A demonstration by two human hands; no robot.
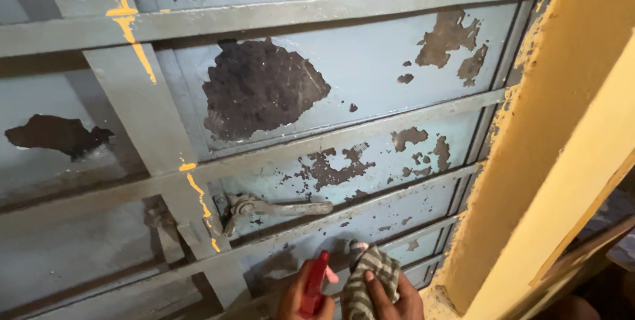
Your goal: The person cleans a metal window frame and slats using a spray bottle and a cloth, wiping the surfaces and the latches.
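Red plastic is showing in the left hand (296,295), whose fingers are wrapping closed around a spray bottle (315,285) at the bottom edge of the view; the bottle is standing roughly upright, its pale nozzle tip pointing toward the right hand. Just beside it, the right hand (397,300) is closing its fingers on a striped cloth (370,280), grey and dark in bands, which is bunching up above the knuckles and pressing against or hovering very close to the metal door (370,68); whether it is touching cannot be told. Both hands are sitting near each other, the cloth almost meeting the bottle's nozzle.

Just above the fingers, a flat crossbar (370,207) of the door is running at a slant, and above that, up and to the left of the left hand, a worn metal latch handle (278,208) is lying along the panel. Farther up from the fingers, the grey-blue paint is flaking away in patches, the biggest bare patch (261,88) showing dark brown metal. Yellow drips are streaking the upright bar (149,121) to the left. To the right of the right hand, a yellow wall edge (555,128) is rising beside the door.
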